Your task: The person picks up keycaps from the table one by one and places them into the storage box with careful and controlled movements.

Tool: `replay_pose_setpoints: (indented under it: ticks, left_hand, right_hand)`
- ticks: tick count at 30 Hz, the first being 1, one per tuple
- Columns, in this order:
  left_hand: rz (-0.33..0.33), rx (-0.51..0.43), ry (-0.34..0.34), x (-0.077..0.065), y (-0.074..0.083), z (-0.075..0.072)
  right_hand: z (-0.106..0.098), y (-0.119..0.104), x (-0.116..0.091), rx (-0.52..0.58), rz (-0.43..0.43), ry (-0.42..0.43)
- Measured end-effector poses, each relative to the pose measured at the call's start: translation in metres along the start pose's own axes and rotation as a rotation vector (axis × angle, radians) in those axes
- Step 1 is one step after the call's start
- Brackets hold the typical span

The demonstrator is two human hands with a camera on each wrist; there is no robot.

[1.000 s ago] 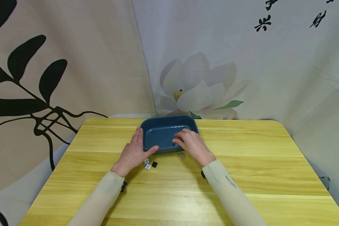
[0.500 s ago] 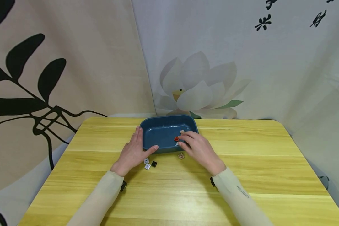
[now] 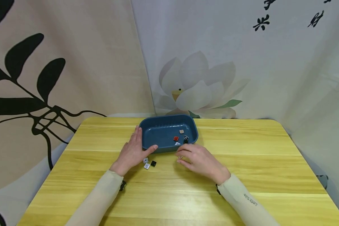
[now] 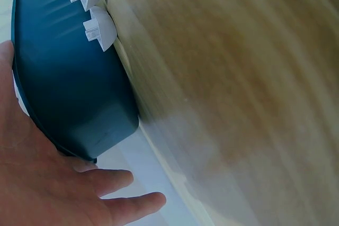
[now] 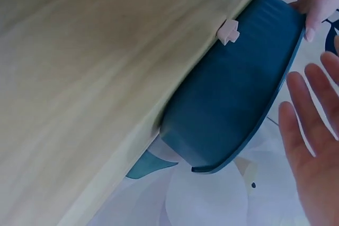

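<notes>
A blue tray [image 3: 161,147] stands at the far side of the table. My left hand [image 3: 132,153] rests with spread fingers on its left rim. My right hand [image 3: 200,160] is low in front of the tray's right half. Its thumb and fingers are apart around a pale pink keycap [image 3: 180,157] on the table, also seen in the right wrist view beside the tray wall. Inside the tray lie a red keycap [image 3: 176,138], a beige keycap [image 3: 181,131], a white keycap [image 3: 177,143], a grey keycap [image 3: 186,137] and a black keycap [image 3: 185,141].
By the left thumb, a grey-white keycap [image 3: 145,160], a white keycap [image 3: 147,166] and a black keycap [image 3: 153,163] lie on the wooden table [image 3: 169,194]. A printed curtain [image 3: 113,62] hangs right behind the table's back edge.
My right hand has come out of the tray and moved down to the pink keycap in front, leaving the red keycap and others inside the tray. The left hand has stayed on the rim.
</notes>
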State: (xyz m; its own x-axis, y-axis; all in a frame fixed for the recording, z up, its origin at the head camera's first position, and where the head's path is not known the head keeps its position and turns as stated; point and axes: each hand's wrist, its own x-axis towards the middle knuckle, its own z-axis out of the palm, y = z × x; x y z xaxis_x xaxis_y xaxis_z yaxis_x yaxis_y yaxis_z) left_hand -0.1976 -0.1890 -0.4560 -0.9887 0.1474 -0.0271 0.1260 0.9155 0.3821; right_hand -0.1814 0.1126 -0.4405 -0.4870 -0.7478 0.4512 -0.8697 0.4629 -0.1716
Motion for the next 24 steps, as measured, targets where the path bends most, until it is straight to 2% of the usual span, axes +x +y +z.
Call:
replay_pose_setpoints:
  ticks: [7, 16, 24]
  left_hand:
    - [-0.002, -0.004, -0.007, 0.0, -0.0002, -0.0009]
    - [-0.012, 0.001, -0.014, 0.0, 0.0002, -0.0012]
    - [-0.003, 0.002, -0.009, -0.0006, -0.0002, -0.0011]
  right_hand:
    - [0.0032, 0.0002, -0.0033, -0.003, -0.042, -0.122]
    - [0.0067, -0.0013, -0.0013, 0.003, -0.002, -0.308]
    - [0.0104, 0.001, -0.0007, 0.007, 0.035, -0.342]
